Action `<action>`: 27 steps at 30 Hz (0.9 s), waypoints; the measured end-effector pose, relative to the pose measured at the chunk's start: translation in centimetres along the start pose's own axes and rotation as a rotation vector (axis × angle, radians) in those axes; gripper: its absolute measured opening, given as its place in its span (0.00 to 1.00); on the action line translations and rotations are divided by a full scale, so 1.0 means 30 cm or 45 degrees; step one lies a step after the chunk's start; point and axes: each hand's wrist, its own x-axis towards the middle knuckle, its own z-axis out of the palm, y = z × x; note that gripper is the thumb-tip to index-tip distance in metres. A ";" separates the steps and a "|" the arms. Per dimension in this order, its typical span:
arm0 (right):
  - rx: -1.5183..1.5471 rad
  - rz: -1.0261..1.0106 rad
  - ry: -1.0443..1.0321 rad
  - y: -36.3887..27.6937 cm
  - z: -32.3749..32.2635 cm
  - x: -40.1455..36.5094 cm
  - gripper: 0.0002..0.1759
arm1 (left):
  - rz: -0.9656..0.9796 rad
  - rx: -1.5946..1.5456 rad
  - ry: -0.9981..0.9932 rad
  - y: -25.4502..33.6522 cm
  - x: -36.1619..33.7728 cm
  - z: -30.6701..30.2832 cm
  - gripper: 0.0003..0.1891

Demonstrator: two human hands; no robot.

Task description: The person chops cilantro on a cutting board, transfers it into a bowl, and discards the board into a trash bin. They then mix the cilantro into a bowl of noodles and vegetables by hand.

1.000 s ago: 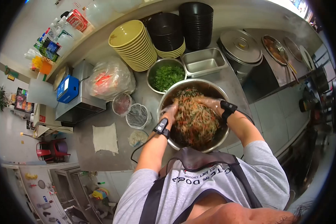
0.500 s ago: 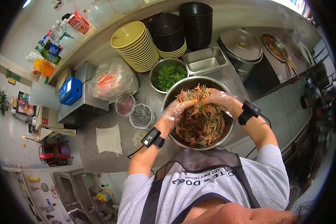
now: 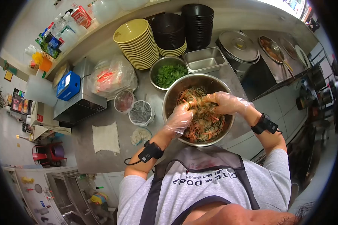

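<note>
Both of my hands wear clear plastic gloves and work over a large steel mixing bowl (image 3: 168, 98) of shredded vegetable salad (image 3: 206, 131), with orange and dark green strands. My left hand (image 3: 181, 117) is at the bowl's left side, fingers closed on a bunch of strands. On the other side, my right hand (image 3: 226, 102) grips strands too, its fingers curled inward. A tangle of salad stretches between the two hands. Part of the fingertips is hidden by the strands.
Behind the bowl are a smaller bowl of chopped green herbs (image 3: 171, 75) and a rectangular steel pan (image 3: 205, 60). Stacked yellow bowls (image 3: 139, 47) and black bowls (image 3: 198, 28) stand farther back. A lidded pot (image 3: 239, 47) is right, a plastic-lined tub (image 3: 142, 113) and cloth (image 3: 106, 138) left.
My hands have come up out of the salad, and the fingers show more plainly around the strands. My wrists have turned, and the view has shifted slightly.
</note>
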 end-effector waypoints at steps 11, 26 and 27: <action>-0.152 0.077 0.001 0.351 0.121 0.490 0.26 | -0.403 -0.047 0.403 -0.418 0.094 0.035 0.40; -0.083 -0.400 -0.681 0.168 0.119 0.233 0.29 | 0.327 0.902 0.356 -0.232 0.123 -0.045 0.19; -0.081 -0.392 -0.674 0.192 0.125 0.204 0.29 | 0.316 0.949 0.312 -0.205 0.163 -0.051 0.18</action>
